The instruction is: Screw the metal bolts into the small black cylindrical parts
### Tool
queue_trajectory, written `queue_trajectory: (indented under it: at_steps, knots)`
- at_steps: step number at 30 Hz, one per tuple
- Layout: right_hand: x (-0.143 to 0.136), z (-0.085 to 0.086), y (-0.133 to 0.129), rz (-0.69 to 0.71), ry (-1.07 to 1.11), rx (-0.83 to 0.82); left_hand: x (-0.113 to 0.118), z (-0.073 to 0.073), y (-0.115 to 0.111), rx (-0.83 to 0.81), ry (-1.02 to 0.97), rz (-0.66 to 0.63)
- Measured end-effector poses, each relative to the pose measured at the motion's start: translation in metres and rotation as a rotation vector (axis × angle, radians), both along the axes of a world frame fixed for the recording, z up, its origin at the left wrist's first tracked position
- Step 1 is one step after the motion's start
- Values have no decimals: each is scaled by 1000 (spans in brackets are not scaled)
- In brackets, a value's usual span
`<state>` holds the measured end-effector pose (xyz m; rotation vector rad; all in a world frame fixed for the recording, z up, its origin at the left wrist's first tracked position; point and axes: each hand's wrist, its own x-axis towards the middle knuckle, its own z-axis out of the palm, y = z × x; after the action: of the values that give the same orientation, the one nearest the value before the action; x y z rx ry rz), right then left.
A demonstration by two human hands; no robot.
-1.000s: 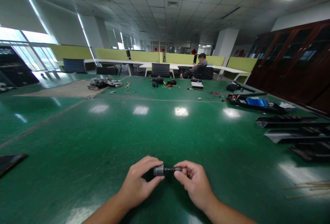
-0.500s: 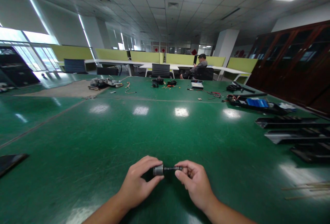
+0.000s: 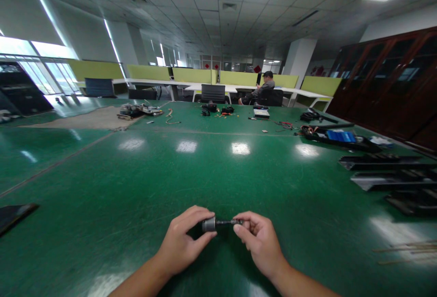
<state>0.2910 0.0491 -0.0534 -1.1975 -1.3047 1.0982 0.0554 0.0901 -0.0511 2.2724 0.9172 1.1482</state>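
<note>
Green table [image 3: 205, 174] below: left hand [image 3: 186, 240] pinches cylinder [image 3: 209, 224], apparently bracing it; right hand [image 3: 261, 238] pinches rod [image 3: 226, 222], apparently holding both in line.

You are showing a bare, smooth-backed left hand [image 3: 180, 240] with slim, tapering fingers [image 3: 195, 217], and a bare right hand [image 3: 262, 240] of much the same build. Your knuckles are forming low, rounded bumps. Your slender, uncovered left forearm [image 3: 148, 272] and slender, uncovered right forearm [image 3: 298, 279] are widening gently away from the narrower wrists. Your fingernails are appearing too small to make out clearly, and your upper arms are lying outside the view.
</note>
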Motion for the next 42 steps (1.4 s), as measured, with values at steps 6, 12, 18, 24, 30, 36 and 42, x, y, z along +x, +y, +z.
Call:
queue_trajectory:
  at_steps: [6, 12, 18, 24, 30, 36, 42]
  knots:
    - [1, 1, -1, -6, -3, -1, 1, 0, -1, -5, 3, 10]
    - [1, 1, 0, -13, 14, -1, 1, 3, -1, -11, -1, 17]
    - [1, -3, 1, -27, 18, -5, -1, 3, 1, -28, 1, 29]
    - [0, -2, 2, -27, 33, -12, -3, 2, 1, -30, 10, 43]
    - [1, 1, -1, -37, 68, -5, -4, 6, 2, -77, 9, 106]
    - [-1, 2, -3, -18, 72, -26, -9, 8, 16, -491, -302, 245]
    - [-1, 5, -6, 9, 39, -4, -64, 19, 25, -699, -645, 367]
